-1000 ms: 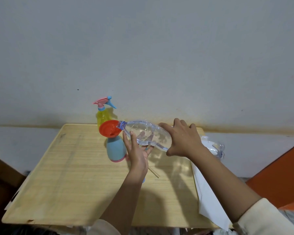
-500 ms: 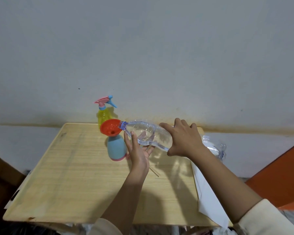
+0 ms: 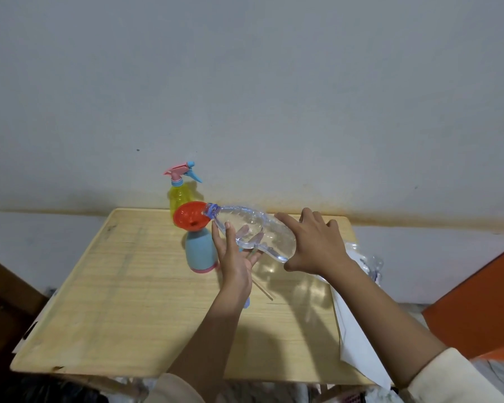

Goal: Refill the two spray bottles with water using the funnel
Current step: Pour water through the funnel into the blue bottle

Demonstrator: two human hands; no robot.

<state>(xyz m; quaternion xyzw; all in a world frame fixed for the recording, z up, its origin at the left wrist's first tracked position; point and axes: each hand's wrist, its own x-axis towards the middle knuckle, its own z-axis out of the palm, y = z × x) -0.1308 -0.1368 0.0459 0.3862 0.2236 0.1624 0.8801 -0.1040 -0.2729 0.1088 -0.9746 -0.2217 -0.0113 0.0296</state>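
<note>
With the right hand gripping the tilted water bottle and the left hand open beneath, a jolt could tip the funnel off the blue bottle, spilling on the tabletop.

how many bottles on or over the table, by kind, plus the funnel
spray bottles: 2 (yellow spray bottle, blue spray bottle)
clear water bottle: 1
red funnel: 1
total: 4

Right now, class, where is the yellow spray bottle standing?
In the head view, the yellow spray bottle stands upright at the table's far edge near the wall, left of centre, just behind the red funnel sitting in the blue spray bottle.
</note>
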